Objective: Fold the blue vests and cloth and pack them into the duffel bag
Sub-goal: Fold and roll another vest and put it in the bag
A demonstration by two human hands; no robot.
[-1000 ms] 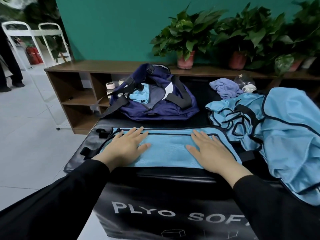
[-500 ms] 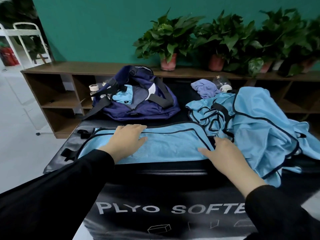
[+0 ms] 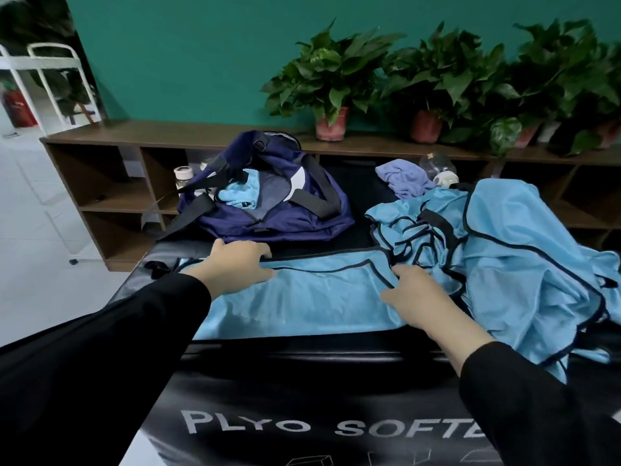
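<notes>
L hand fwd (fingers curled), vest edge

Long black sleeves; apparently plain.

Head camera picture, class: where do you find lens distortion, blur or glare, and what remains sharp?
Head view: wide-angle bending curves the wooden shelf; the potted plants at far right look smeared; soft glare lies on the black mat; the left hand, right hand and folded vest look fairly sharp.

Folded blue vest flat near front; crumpled vests right; duffel bag open behind.
</notes>
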